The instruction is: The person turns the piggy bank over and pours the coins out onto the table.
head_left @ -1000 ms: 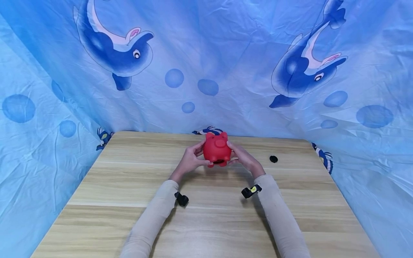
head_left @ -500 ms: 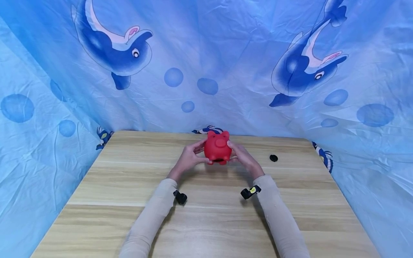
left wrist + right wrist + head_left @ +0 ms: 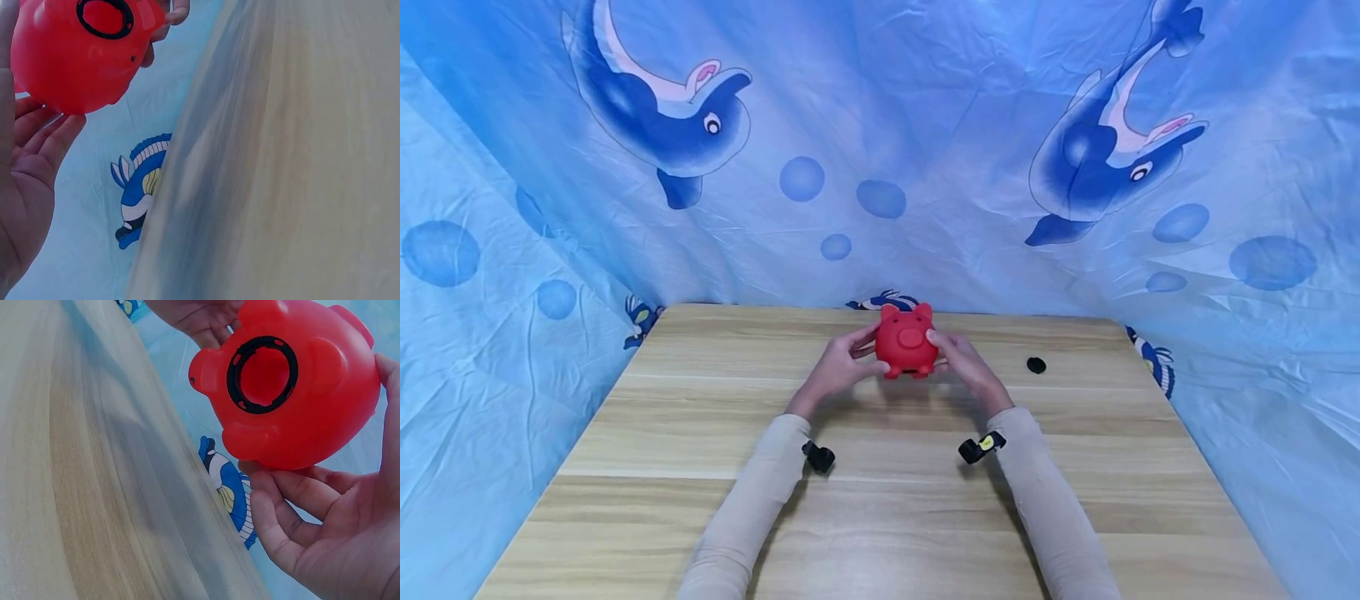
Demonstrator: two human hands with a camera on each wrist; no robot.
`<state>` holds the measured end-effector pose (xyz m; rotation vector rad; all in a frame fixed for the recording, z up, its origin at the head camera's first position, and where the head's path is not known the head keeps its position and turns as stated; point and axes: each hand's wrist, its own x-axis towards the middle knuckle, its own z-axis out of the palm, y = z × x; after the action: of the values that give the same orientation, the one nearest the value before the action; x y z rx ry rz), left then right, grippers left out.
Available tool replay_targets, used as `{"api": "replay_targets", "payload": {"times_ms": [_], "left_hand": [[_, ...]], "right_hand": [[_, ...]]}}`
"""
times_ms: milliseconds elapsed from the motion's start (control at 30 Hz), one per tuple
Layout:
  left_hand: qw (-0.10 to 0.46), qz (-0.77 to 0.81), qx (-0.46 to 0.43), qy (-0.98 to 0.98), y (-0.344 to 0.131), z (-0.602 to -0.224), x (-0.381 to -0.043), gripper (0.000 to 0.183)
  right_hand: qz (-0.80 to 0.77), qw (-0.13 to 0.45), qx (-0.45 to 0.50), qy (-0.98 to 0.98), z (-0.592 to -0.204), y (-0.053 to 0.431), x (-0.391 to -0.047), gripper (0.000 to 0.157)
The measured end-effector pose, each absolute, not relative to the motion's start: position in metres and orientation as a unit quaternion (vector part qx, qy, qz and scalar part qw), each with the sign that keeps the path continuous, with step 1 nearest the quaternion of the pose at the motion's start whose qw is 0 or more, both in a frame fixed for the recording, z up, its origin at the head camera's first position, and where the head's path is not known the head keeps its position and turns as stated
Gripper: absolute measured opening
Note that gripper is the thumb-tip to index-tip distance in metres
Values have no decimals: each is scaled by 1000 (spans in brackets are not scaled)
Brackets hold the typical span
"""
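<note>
A red piggy bank (image 3: 907,343) is held up above the far part of the table, its snout facing the head camera. My left hand (image 3: 841,364) grips it from the left, thumb near a front foot. From the other side my right hand (image 3: 964,364) holds it, with the thumb beside the snout. In the right wrist view the underside of the piggy bank (image 3: 325,419) shows a round hole with a black ring (image 3: 232,380) around it. A small black round cap (image 3: 1036,365) lies on the table to the right of the right hand.
The wooden table (image 3: 880,517) reaches back to a blue curtain (image 3: 955,250) printed with dolphins and bubbles. A black wrist camera is strapped to each sleeve, the left camera (image 3: 818,457) and the right camera (image 3: 982,447).
The piggy bank has tilted so that its face turns more toward the head camera and its bottom hole shows less. Both hands keep hold of it. The cap stays in place.
</note>
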<state>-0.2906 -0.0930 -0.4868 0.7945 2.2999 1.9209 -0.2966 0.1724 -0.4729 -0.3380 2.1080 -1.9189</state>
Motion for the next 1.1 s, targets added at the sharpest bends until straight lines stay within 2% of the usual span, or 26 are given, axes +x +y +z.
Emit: {"api": "replay_targets", "payload": {"times_ms": [333,867,1100], "left_hand": [[-5,621,251,743,-87,-483,-291,76],[20,625,190,757,-78,-484,-290,70],[32,629,196,752,-77,-489,-291,67]], "right_hand": [[-644,107,-114,748,-473,171,-296,62],[-637,72,-133,756,-471,176,-292,64],[-646,62,-150,746,-476,177,-292,62]]}}
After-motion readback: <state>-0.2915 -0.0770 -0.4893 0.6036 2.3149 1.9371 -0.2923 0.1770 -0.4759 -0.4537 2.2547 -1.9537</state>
